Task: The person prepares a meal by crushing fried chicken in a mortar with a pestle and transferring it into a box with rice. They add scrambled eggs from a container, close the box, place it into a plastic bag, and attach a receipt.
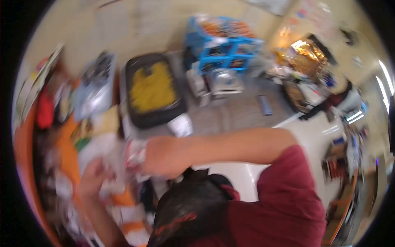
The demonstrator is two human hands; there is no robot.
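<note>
A black cloth [189,206] with red marks, too blurred to read, lay nearest the lens, beside a maroon sleeve [284,197]. From that sleeve the bare right forearm reached level across the frame to the left, wrist straight, and the right hand [162,156] was curled shut on a crumpled white-and-red wrapper [135,154]. The left hand [92,179] rose from below, fingers up against white material just left of the wrapper; its grip was lost in motion blur. The wrapper sat between both hands, above the counter [238,111]. Beyond stood a black tray [154,88] of yellow food and blue crates [222,45]. No lettering was legible.
</note>
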